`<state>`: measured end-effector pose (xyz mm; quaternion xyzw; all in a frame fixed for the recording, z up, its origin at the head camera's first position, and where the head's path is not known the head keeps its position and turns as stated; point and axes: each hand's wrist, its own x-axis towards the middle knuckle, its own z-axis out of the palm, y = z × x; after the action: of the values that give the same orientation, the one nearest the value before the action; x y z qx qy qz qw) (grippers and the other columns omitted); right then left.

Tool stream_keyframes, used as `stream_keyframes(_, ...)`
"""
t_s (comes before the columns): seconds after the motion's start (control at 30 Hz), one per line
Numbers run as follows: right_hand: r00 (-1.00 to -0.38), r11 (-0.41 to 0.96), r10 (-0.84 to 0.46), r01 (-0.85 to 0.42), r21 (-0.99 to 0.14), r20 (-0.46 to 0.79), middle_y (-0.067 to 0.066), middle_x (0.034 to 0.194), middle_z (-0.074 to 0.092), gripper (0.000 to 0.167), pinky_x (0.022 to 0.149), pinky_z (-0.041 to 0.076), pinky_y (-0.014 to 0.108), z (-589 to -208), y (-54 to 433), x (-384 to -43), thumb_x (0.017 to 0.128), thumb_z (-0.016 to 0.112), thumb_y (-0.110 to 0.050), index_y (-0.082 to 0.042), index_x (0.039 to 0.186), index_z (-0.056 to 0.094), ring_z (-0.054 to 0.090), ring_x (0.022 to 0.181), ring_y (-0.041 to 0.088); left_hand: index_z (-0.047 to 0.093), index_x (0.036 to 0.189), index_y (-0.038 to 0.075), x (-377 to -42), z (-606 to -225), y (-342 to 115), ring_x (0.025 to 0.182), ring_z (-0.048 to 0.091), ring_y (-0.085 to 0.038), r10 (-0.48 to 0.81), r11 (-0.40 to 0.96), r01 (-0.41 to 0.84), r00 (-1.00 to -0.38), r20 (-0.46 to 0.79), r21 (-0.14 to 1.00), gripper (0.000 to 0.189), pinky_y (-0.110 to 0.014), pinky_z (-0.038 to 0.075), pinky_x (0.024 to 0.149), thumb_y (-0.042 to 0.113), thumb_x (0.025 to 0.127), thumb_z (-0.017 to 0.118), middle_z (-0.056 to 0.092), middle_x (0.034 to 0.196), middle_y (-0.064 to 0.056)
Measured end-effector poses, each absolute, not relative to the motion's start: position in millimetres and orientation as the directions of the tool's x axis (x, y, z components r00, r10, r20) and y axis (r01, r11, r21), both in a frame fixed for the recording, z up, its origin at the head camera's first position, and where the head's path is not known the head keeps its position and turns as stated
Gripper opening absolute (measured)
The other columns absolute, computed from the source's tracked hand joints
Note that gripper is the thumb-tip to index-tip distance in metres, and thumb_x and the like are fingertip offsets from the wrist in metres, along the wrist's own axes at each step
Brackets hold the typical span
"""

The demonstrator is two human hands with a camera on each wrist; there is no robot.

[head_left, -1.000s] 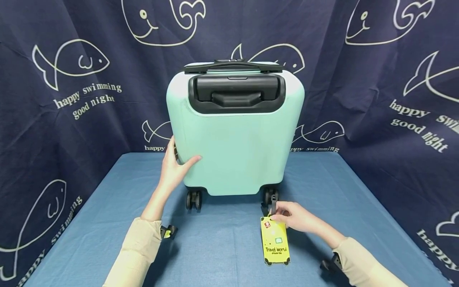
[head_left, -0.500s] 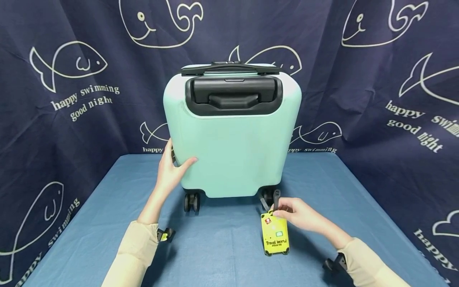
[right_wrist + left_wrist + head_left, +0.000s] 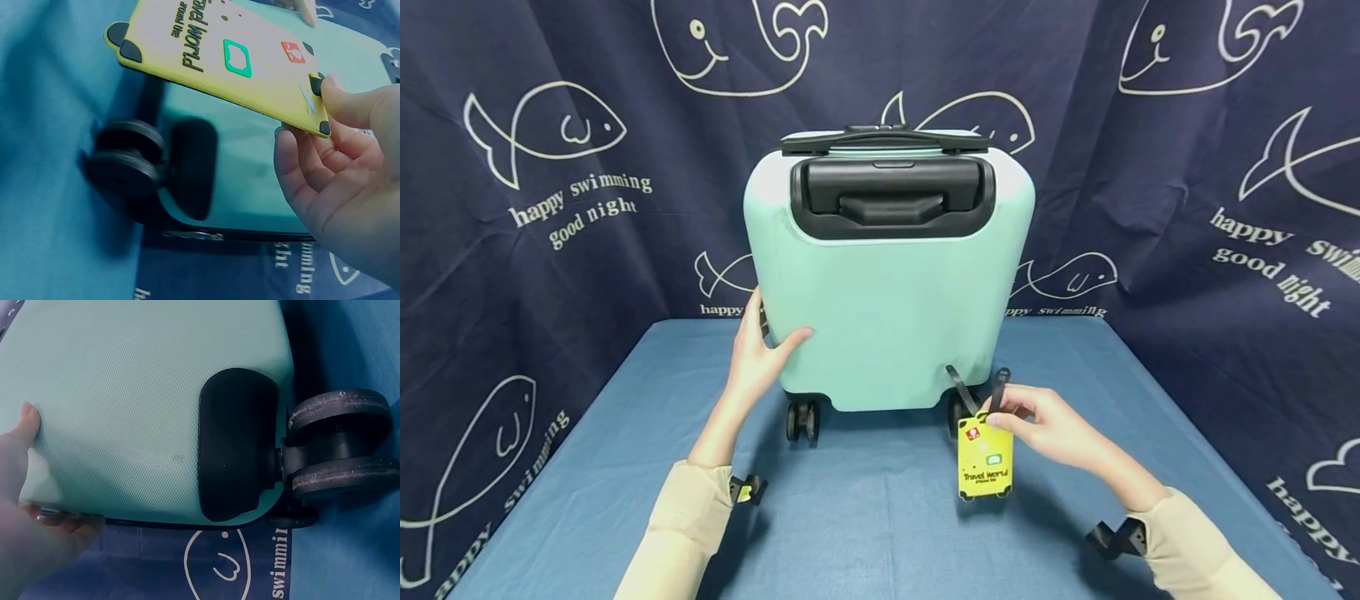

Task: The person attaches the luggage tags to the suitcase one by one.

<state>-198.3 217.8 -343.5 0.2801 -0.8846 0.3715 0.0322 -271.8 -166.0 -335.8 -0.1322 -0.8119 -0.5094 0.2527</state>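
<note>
A mint-green suitcase (image 3: 880, 325) stands upright on its black wheels, with a black carry handle (image 3: 887, 142) on top. My left hand (image 3: 756, 358) grips its lower left side, thumb on the broad face and fingers round the edge, as the left wrist view shows. In front of the right wheel, my right hand (image 3: 1052, 425) pinches a yellow luggage tag (image 3: 985, 471) at its top end. Two loose ends of the tag's black strap (image 3: 999, 390) stick up above it. "Travel World" is printed on the tag (image 3: 231, 59), which hangs clear of the cloth.
Blue cloth (image 3: 850, 517) covers the tabletop. Behind and at both sides hangs a dark blue curtain (image 3: 580, 275) with white fish drawings. Each wrist wears a small black camera, such as the right one (image 3: 1116, 539).
My right hand has lifted the luggage tag up and slightly right, and the strap ends have spread apart. My left hand keeps its grip on the suitcase.
</note>
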Motion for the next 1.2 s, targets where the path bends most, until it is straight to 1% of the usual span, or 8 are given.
stream_keyframes(0.23,-0.809,0.538,-0.467,-0.581,-0.611,0.358,-0.006,0.082,0.063,0.010,0.069,0.051,0.023,-331.3,223.4,-198.9,0.085,0.067,-0.008,-0.016,0.092,0.067,0.058,0.073,0.006,0.009,0.151,0.025,-274.5,-335.0,-166.6,0.135,0.031,-0.026,-0.003,0.461,0.456,-0.857,0.515,0.761,0.093,-0.048,0.031,0.107,0.036,0.083,0.071,0.024,0.151,-0.008)
stream_keyframes(0.37,-0.789,0.514,-0.465,-0.610,-0.603,0.401,-0.004,0.085,0.063,0.011,0.071,0.051,0.022,-327.1,223.0,-202.0,0.085,0.067,-0.006,-0.015,0.091,0.067,0.058,0.075,0.006,0.004,0.151,0.027,-275.9,-335.5,-166.8,0.138,0.024,-0.026,0.017,0.455,0.452,-0.866,0.500,0.767,0.094,-0.051,0.025,0.109,0.039,0.084,0.069,0.019,0.153,-0.008)
stream_keyframes(0.47,-0.787,0.510,-0.455,-0.613,-0.603,0.416,-0.004,0.086,0.062,0.011,0.072,0.050,0.020,-323.7,221.8,-202.9,0.085,0.067,-0.005,-0.015,0.091,0.067,0.057,0.077,0.006,0.002,0.151,0.028,-277.2,-336.7,-167.3,0.139,0.023,-0.026,0.022,0.458,0.442,-0.873,0.487,0.771,0.095,-0.052,0.023,0.109,0.043,0.083,0.068,0.017,0.153,-0.008)
stream_keyframes(0.57,-0.784,0.499,-0.445,-0.618,-0.607,0.433,-0.002,0.088,0.062,0.011,0.072,0.050,0.019,-319.6,220.0,-202.9,0.085,0.067,-0.004,-0.013,0.092,0.067,0.057,0.079,0.006,0.001,0.151,0.027,-278.5,-337.5,-167.6,0.138,0.024,-0.027,0.022,0.457,0.440,-0.874,0.485,0.773,0.097,-0.052,0.024,0.108,0.045,0.083,0.068,0.018,0.152,-0.009)
stream_keyframes(0.73,-0.769,0.481,-0.431,-0.639,-0.601,0.472,0.000,0.091,0.063,0.012,0.070,0.050,0.018,-311.6,217.9,-203.6,0.083,0.067,0.000,-0.011,0.090,0.068,0.057,0.078,0.006,0.002,0.151,0.026,-278.8,-337.4,-167.9,0.138,0.024,-0.026,0.021,0.447,0.443,-0.874,0.486,0.777,0.095,-0.051,0.024,0.109,0.042,0.084,0.068,0.019,0.152,-0.009)
stream_keyframes(0.9,-0.733,0.484,-0.437,-0.680,-0.551,0.521,0.001,0.094,0.065,0.016,0.068,0.047,0.016,-303.2,215.9,-206.4,0.082,0.067,0.002,-0.012,0.090,0.068,0.055,0.079,0.005,0.002,0.151,0.025,-278.0,-337.0,-167.1,0.139,0.023,-0.026,0.018,0.452,0.439,-0.875,0.485,0.776,0.094,-0.051,0.023,0.109,0.040,0.085,0.067,0.017,0.153,-0.010)
stream_keyframes(1.07,-0.702,0.497,-0.450,-0.710,-0.499,0.551,0.001,0.097,0.067,0.019,0.065,0.046,0.017,-293.5,212.8,-207.7,0.083,0.067,0.002,-0.014,0.093,0.068,0.055,0.077,0.004,0.008,0.151,0.026,-278.7,-337.4,-166.6,0.132,0.032,-0.025,0.005,0.417,0.476,-0.853,0.522,0.774,0.093,-0.049,0.030,0.106,0.037,0.083,0.070,0.023,0.150,-0.008)
stream_keyframes(1.2,-0.674,0.476,-0.453,-0.736,-0.480,0.584,0.001,0.095,0.067,0.020,0.068,0.047,0.016,-286.0,210.0,-207.5,0.081,0.067,0.005,-0.014,0.087,0.067,0.058,0.079,0.003,0.014,0.150,0.024,-279.3,-338.0,-166.9,0.128,0.038,-0.026,-0.013,0.388,0.479,-0.852,0.524,0.788,0.091,-0.046,0.034,0.104,0.033,0.081,0.073,0.030,0.147,-0.006)
